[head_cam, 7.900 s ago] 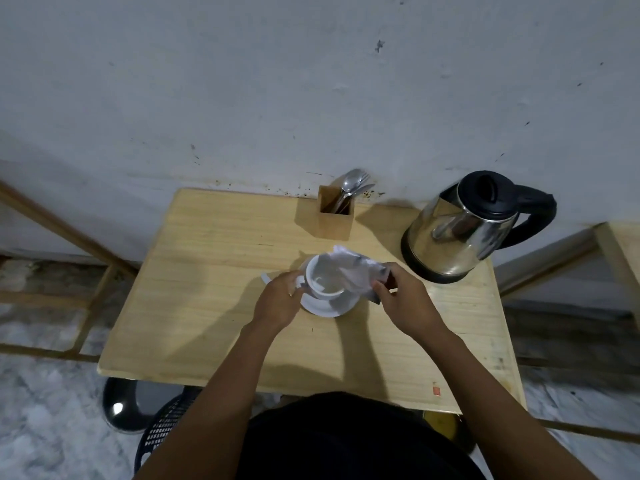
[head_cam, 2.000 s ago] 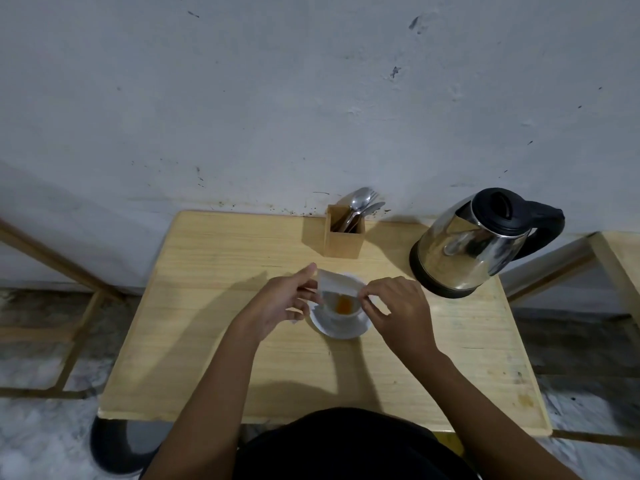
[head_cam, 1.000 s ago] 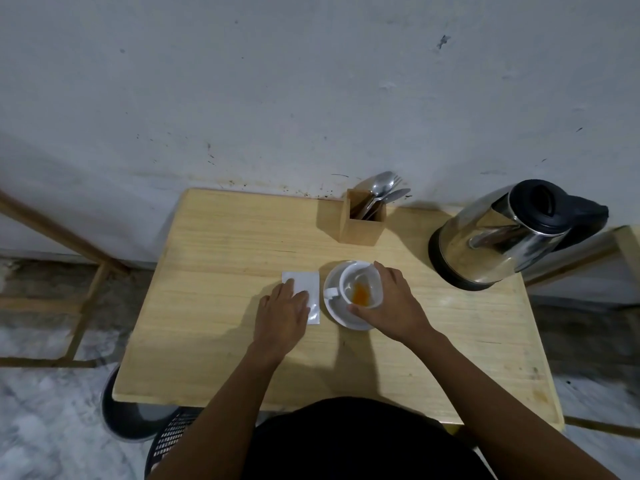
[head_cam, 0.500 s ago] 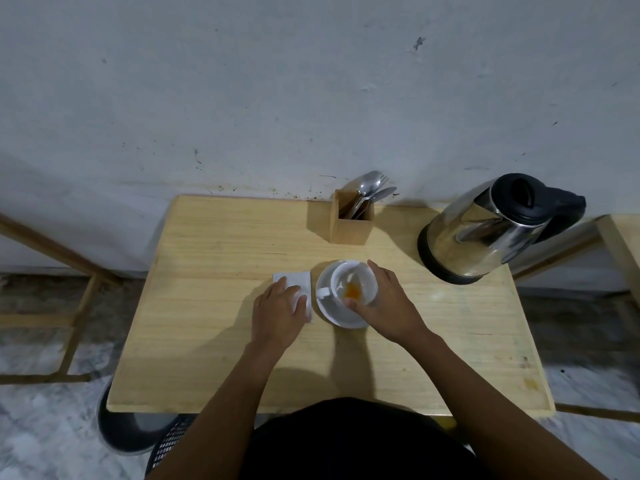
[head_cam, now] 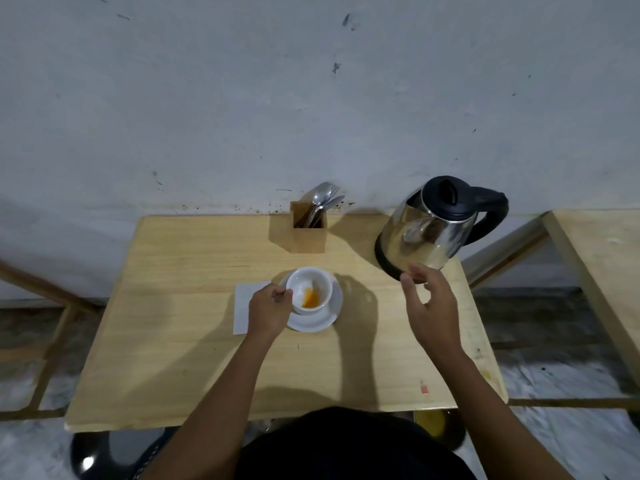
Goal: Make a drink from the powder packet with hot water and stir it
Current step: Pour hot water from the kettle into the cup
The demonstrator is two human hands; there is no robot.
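Observation:
A white cup [head_cam: 310,287] stands on a white saucer [head_cam: 330,317] mid-table, with orange powder [head_cam: 310,299] in its bottom. My left hand [head_cam: 268,310] pinches the cup's handle at its left side. The white powder packet [head_cam: 244,304] lies flat on the table just left of the saucer, partly under my left hand. My right hand [head_cam: 429,306] hovers open above the table, fingers spread, just in front of the steel kettle [head_cam: 429,233] with its black lid and handle at the back right.
A wooden holder [head_cam: 308,232] with spoons and a fork [head_cam: 322,197] stands at the table's back edge against the grey wall. A second wooden table [head_cam: 602,265] is on the right. The light wooden table [head_cam: 173,341] ends near my body.
My left hand has moved off the packet to the cup's handle. My right hand has left the cup and moved right toward the kettle.

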